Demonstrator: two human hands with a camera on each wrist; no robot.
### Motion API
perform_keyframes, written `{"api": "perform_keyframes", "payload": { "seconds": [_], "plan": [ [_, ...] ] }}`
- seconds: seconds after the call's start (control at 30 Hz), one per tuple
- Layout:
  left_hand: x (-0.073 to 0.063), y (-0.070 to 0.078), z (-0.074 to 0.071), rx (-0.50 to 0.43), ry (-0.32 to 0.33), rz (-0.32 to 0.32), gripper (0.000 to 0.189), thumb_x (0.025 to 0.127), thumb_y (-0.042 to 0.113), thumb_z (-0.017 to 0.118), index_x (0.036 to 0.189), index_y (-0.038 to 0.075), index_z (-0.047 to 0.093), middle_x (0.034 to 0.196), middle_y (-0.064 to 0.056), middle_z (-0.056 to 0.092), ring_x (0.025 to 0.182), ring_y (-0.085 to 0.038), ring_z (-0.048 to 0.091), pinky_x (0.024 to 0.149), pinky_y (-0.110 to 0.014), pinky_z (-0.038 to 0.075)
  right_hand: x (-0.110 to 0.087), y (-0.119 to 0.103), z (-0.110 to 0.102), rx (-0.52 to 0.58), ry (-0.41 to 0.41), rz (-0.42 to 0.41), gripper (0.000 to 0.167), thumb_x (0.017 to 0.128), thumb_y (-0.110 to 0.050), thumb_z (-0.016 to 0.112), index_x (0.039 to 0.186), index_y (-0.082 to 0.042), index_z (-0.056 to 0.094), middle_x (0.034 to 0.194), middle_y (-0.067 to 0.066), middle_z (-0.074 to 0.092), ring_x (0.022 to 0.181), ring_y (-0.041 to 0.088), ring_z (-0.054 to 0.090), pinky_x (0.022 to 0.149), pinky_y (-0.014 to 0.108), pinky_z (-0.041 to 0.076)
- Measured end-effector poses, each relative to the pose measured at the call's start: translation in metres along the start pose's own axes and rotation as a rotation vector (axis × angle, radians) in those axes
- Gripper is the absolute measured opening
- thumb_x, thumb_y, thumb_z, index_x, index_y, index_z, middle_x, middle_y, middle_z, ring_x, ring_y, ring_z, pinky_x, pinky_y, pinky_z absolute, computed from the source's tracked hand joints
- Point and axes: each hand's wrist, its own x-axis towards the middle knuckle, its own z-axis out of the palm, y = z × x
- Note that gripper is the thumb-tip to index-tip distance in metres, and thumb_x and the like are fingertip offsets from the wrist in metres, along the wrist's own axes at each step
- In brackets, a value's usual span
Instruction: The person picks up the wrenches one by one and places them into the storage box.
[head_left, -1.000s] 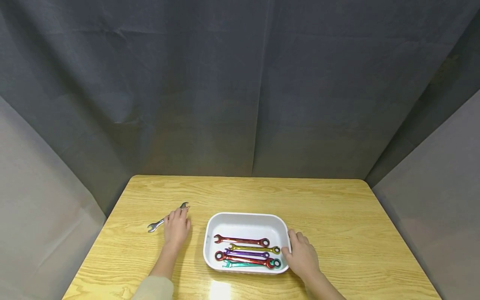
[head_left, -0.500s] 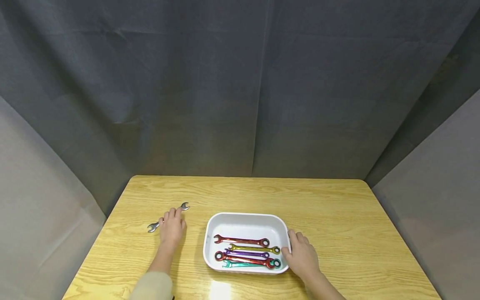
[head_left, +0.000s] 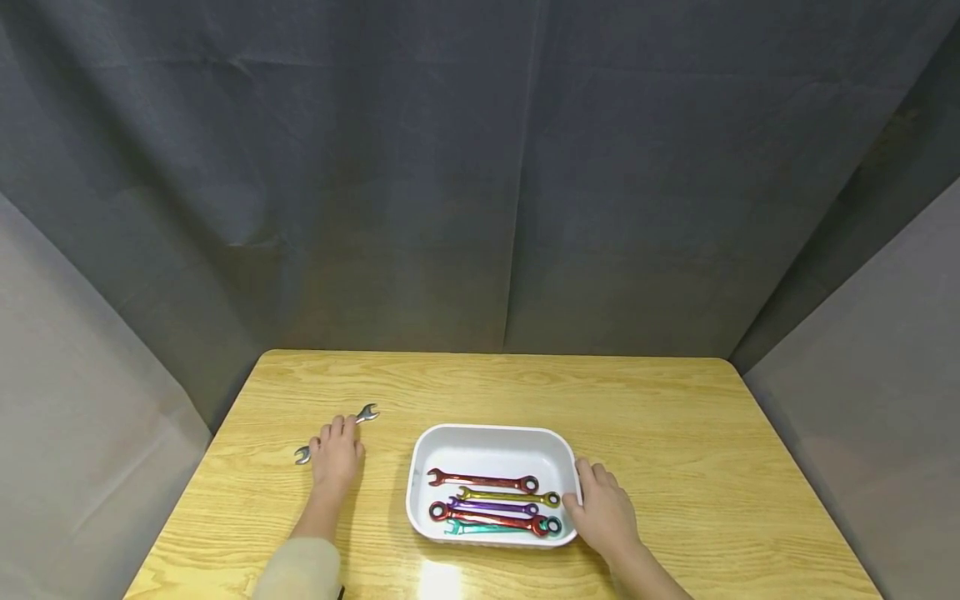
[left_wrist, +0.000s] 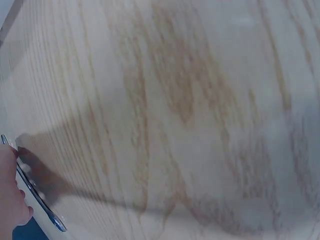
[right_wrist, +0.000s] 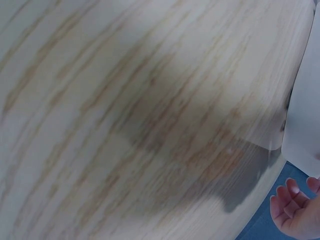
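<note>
A silver open-end wrench [head_left: 367, 413] lies slantwise on the left of the table. Across its middle is my left hand [head_left: 335, 454], its fingers touching the shaft and both wrench ends showing. The same wrench [left_wrist: 37, 192] runs beside the fingers in the left wrist view. My right hand [head_left: 603, 512] holds the right rim of a white tray [head_left: 487, 428], thumb over the edge and fingers outside. In the tray lie several colored wrenches: a red one [head_left: 483, 481], a yellow one [head_left: 506, 497], a purple one [head_left: 495, 507], another red one [head_left: 487, 519] and a green one [head_left: 480, 530].
The wood-grain table [head_left: 712, 450] has rounded far corners. Behind it hangs a dark grey curtain [head_left: 412, 208], and pale grey panels [head_left: 75, 400] stand at both sides. A bright glare spot marks the table before the tray.
My left hand has slid left and slightly down along the silver wrench, baring more of its upper right end. The wrench, tray and right hand have stayed in place.
</note>
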Motion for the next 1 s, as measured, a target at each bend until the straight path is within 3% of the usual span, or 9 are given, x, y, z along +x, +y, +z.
{"api": "perform_keyframes", "payload": {
  "seconds": [0.37,1.0],
  "plan": [
    [0.008,-0.007,-0.004,-0.009,-0.075,-0.017,0.05,0.09,0.017,0.052,0.134,0.002,0.034,0.124,-0.019,0.045,0.115,-0.039,0.039,0.096,-0.058,0.027,-0.001,-0.001,-0.001,0.002,0.02,-0.002,0.047,0.076,-0.025,0.06,0.117,-0.006,0.049,0.092,0.013,0.054,0.083,0.029,0.053,0.066,0.045,0.046],
    [0.018,-0.005,-0.018,0.003,-0.161,-0.029,0.05,0.085,0.011,0.061,0.129,-0.002,0.042,0.119,-0.02,0.047,0.107,-0.039,0.044,0.087,-0.055,0.034,0.0,0.0,0.0,-0.002,0.001,0.006,0.042,0.075,-0.025,0.058,0.113,-0.007,0.05,0.088,0.01,0.052,0.081,0.027,0.052,0.063,0.042,0.044]
  ]
}}
